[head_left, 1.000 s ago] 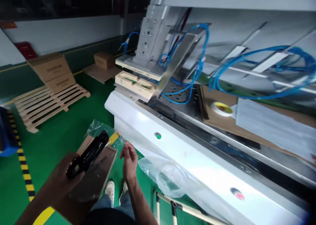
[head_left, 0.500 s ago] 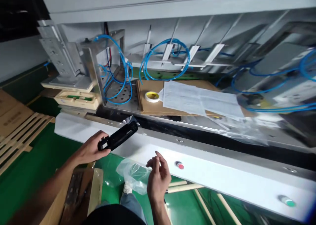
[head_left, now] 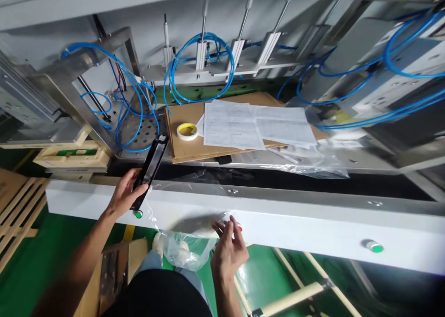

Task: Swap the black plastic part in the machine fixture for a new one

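My left hand grips a long black plastic part by its near end, holding it over the white front panel of the machine, its far end reaching toward the perforated metal plate. My right hand pinches the edge of a clear plastic bag that hangs below the panel near a red button.
A cardboard sheet on the machine bed carries a yellow tape roll and printed papers. Blue air hoses loop behind. Green buttons sit on the panel. Wooden pallet at left, a cardboard box by my feet.
My view swung right along the machine. My left hand raised the black part and turned it lengthwise toward the bed. My right hand kept hold of the bag and moved up to the panel.
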`<state>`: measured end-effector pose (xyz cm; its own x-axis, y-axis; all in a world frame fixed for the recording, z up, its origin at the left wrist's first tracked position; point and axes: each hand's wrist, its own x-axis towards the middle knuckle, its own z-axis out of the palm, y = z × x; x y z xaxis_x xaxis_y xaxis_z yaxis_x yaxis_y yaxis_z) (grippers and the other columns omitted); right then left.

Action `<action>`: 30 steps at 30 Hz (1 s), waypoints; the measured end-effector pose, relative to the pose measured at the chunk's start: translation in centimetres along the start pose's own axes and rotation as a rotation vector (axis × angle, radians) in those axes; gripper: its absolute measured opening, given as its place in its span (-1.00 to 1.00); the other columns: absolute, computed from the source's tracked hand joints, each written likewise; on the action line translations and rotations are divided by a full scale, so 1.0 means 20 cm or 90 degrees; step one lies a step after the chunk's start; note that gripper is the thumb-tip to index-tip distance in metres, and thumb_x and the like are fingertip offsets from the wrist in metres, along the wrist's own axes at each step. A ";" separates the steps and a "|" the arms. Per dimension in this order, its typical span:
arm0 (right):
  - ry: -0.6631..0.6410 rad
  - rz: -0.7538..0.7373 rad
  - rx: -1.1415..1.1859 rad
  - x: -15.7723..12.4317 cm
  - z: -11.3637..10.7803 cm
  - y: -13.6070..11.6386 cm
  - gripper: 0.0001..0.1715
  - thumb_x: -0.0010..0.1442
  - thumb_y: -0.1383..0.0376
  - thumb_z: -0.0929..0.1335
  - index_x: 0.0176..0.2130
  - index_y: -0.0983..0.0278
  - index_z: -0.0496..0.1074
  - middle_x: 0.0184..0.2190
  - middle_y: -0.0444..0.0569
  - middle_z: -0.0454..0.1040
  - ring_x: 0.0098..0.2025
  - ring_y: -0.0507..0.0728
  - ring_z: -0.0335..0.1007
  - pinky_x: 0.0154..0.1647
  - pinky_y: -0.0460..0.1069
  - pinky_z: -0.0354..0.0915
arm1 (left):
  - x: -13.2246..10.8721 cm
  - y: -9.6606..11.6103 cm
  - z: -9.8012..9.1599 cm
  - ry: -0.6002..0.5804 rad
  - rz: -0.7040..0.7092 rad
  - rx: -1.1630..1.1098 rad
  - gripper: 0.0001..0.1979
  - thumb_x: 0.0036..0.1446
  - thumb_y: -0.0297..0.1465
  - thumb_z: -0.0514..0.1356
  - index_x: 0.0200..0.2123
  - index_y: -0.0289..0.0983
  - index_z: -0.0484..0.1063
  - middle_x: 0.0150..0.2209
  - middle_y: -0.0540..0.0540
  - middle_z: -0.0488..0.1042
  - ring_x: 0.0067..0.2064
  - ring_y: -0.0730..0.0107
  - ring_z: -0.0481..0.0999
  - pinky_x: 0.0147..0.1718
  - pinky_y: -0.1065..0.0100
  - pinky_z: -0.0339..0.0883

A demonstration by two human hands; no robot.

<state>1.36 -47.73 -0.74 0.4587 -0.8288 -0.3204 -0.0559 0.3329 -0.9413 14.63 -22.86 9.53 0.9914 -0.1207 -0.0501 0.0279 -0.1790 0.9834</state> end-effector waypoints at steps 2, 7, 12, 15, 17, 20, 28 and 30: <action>-0.002 0.002 -0.011 -0.02 0.00 0.02 0.03 0.17 -0.29 0.45 0.26 0.42 0.48 -0.20 0.13 0.66 -0.22 0.21 0.65 -0.03 0.16 0.57 | -0.08 -0.07 0.01 -0.040 -0.053 -0.077 -0.31 -0.08 -0.06 0.46 0.05 -0.29 0.41 0.01 -0.19 0.58 0.03 0.21 0.59 0.08 0.20 0.48; 0.129 -0.274 -0.248 -0.04 -0.07 0.05 -0.26 0.33 -0.16 0.40 0.18 0.35 0.54 0.05 0.29 0.54 -0.02 0.29 0.56 -0.02 0.18 0.50 | -0.15 -0.23 0.07 -0.050 -0.153 -0.137 -0.35 -0.17 -0.10 0.46 -0.04 -0.31 0.44 -0.02 -0.19 0.61 0.07 0.19 0.59 0.17 0.22 0.40; -0.142 -0.856 -0.524 0.03 0.07 -0.02 -0.51 0.40 0.06 0.40 0.19 0.26 0.52 0.15 0.23 0.50 0.28 0.34 0.37 0.28 0.25 0.30 | 0.01 -0.23 0.07 -0.060 -0.136 -0.221 -0.41 -0.17 -0.15 0.43 -0.07 -0.31 0.50 0.03 -0.19 0.60 0.07 0.19 0.57 0.22 0.16 0.36; -0.340 -0.935 -0.672 0.11 0.19 -0.05 -0.22 0.37 -0.11 0.37 0.36 0.28 0.38 0.33 0.25 0.39 0.44 0.43 0.17 0.44 0.35 0.09 | 0.12 -0.19 0.06 -0.069 -0.134 -0.246 -0.47 -0.18 -0.18 0.41 -0.12 -0.32 0.53 -0.01 -0.18 0.61 0.01 0.21 0.57 0.17 0.15 0.38; -0.364 -0.935 -0.726 0.16 0.23 -0.04 -0.14 0.37 -0.17 0.35 0.40 0.29 0.34 0.39 0.25 0.33 0.47 0.44 0.13 0.47 0.36 0.01 | 0.17 -0.17 0.06 -0.052 -0.147 -0.298 -0.49 -0.19 -0.20 0.41 -0.14 -0.31 0.54 -0.01 -0.16 0.61 0.01 0.20 0.58 0.13 0.13 0.42; -0.342 -0.916 -0.766 0.20 0.20 -0.02 -0.11 0.38 -0.19 0.31 0.45 0.25 0.29 0.43 0.22 0.29 0.49 0.42 0.10 0.49 0.34 -0.01 | 0.23 -0.17 0.04 0.011 -0.144 -0.375 -0.52 -0.20 -0.22 0.42 -0.17 -0.31 0.55 0.00 -0.14 0.62 0.06 0.20 0.59 0.17 0.15 0.43; -0.292 -0.889 -0.772 0.17 0.19 0.00 -0.01 0.34 -0.28 0.31 0.45 0.26 0.26 0.45 0.25 0.25 0.50 0.45 0.07 0.46 0.34 0.01 | 0.17 -0.19 -0.02 0.056 -0.110 -0.378 -0.47 -0.23 -0.22 0.44 -0.13 -0.29 0.57 0.13 -0.17 0.59 0.20 0.14 0.55 0.34 0.11 0.31; -0.265 -0.869 -0.775 0.15 0.22 0.00 0.02 0.33 -0.30 0.30 0.46 0.27 0.25 0.46 0.27 0.22 0.51 0.47 0.03 0.45 0.37 0.01 | 0.13 -0.19 -0.03 0.038 -0.102 -0.349 -0.48 -0.19 -0.22 0.42 -0.11 -0.29 0.55 0.13 -0.17 0.59 0.17 0.15 0.56 0.33 0.11 0.31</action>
<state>6.72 -48.23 -1.32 0.8743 -0.0028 0.4854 0.0541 -0.9932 -0.1031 17.10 -21.95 5.66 0.9745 -0.0756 -0.2111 0.2242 0.3439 0.9119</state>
